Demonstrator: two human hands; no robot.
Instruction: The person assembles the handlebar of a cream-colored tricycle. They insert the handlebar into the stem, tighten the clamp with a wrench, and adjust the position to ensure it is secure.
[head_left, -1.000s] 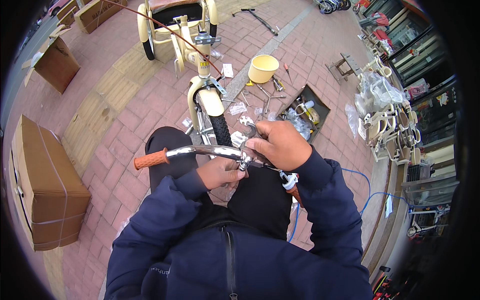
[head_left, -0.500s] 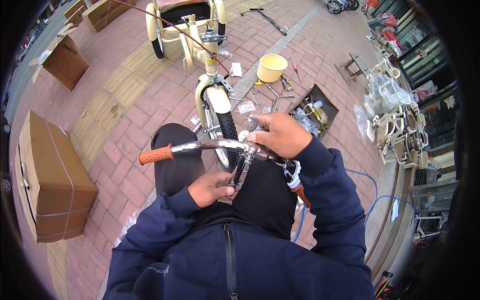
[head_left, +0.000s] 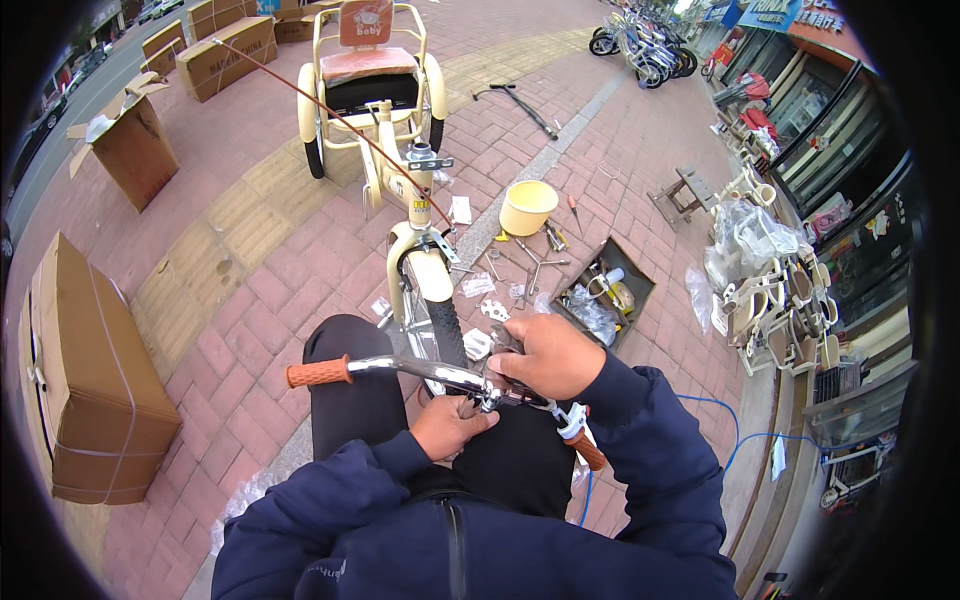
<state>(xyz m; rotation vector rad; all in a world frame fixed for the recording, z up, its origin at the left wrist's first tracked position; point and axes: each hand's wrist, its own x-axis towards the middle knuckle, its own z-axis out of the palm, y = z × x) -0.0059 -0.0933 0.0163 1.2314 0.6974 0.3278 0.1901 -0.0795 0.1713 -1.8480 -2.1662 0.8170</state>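
Note:
A chrome handlebar point(head_left: 425, 372) lies across my thighs, with an orange-brown left grip point(head_left: 318, 371) and a matching right grip point(head_left: 586, 450). My left hand point(head_left: 448, 428) is closed around the stem part just below the bar's middle, its fingers partly hidden. Above the bar's centre, my right hand point(head_left: 555, 355) is closed on a metal wrench point(head_left: 504, 338), mostly covered by the fingers. A white brake lever point(head_left: 572, 420) sits beside the right grip. Ahead stands a cream tricycle point(head_left: 421, 205) without a bar at its head tube; its front wheel point(head_left: 446, 330) is close beyond my hands.
A yellow bucket point(head_left: 528, 210), a three-way wrench point(head_left: 540, 264) and an open toolbox point(head_left: 640, 290) are on the brick paving. Farther off lies a pump point(head_left: 522, 106). Cardboard boxes point(head_left: 110, 400) stand left; cream parts point(head_left: 775, 315) and a stool point(head_left: 684, 196) are at right.
The view has tilted up, so the scene sits lower. My left hand has come up closer to the bar's centre. The right hand has turned, with the wrench brought down near the clamp.

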